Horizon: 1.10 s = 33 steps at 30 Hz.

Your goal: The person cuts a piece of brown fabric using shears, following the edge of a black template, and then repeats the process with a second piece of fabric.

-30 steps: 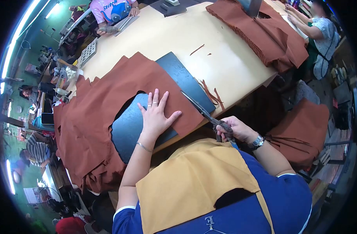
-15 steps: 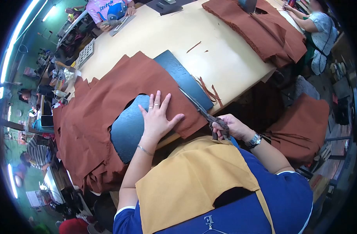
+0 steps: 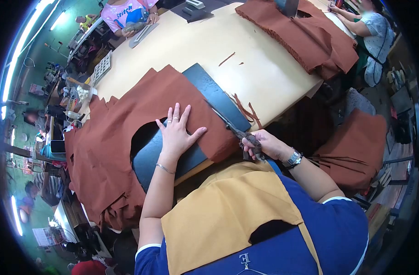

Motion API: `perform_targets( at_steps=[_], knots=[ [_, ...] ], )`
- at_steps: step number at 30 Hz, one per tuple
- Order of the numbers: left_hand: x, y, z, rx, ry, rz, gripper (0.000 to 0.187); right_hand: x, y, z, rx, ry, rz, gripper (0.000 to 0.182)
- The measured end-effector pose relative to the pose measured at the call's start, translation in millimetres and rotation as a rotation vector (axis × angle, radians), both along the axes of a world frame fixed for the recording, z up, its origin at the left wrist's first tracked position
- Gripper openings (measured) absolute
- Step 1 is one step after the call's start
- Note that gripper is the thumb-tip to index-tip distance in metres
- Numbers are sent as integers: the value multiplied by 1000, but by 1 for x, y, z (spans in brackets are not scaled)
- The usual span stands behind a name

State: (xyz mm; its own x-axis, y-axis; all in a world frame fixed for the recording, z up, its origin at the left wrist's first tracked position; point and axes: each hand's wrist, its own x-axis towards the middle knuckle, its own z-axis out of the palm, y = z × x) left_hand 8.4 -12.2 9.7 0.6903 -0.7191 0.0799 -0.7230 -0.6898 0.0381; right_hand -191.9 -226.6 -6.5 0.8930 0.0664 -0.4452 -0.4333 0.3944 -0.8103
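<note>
Fingers of the left hand lie spread flat on the brown fabric, gripping nothing. Right hand is closed around the scissors at the fabric's near edge.

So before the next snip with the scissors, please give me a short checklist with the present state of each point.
1. Left hand flat on the brown fabric: ok.
2. Left fingers clear of the scissors blades: ok, they are apart.
3. Right hand grip closed on the handles: ok.
4. Fabric edge lying on the dark template: ok.
5. Blades open or closed: cannot tell.
6. Trimmed strips away from the cutting line: not ok, they lie beside the blades.
</note>
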Motion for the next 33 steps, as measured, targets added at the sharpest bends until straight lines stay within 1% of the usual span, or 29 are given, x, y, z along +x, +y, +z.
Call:
perform_targets(
  at_steps=[4,7,10,16,17,20,23,26,27,30,31,33],
  knots=[
    [1,1,-5,-45,4,-6,88,-9,-2,6,-19,-35,8,24],
    [-1,1,-3,-40,12,-7,88,-11,-3,6,-2,-44,12,25],
    [-10,1,0,-37,19,-19,88,-5,-2,5,16,37,-6,28],
    [-18,2,-1,-48,23,-49,89,3,-2,3,-16,4,4,30],
    [-20,2,2,-5,38,-25,88,1,-2,0,-8,1,-4,29],
    [-23,1,2,-29,3,-33,85,-6,-3,0,23,-34,-2,27],
    [-18,-1,10,5,-10,-32,81,-9,-1,-1,12,-30,-16,27],
    [7,-5,15,-16,-51,-24,78,-12,-2,-1,16,-21,-15,28],
    [13,-5,16,-46,-106,-53,82,-11,-2,-2,21,-21,-14,29],
    [27,-5,4,-71,49,-55,89,-5,0,0,58,1,-57,31],
    [27,-4,1,-70,111,-49,92,-2,0,-1,14,-12,-28,34],
    [19,-5,-1,-77,115,-59,92,5,2,0,-9,0,-39,35]
  ],
)
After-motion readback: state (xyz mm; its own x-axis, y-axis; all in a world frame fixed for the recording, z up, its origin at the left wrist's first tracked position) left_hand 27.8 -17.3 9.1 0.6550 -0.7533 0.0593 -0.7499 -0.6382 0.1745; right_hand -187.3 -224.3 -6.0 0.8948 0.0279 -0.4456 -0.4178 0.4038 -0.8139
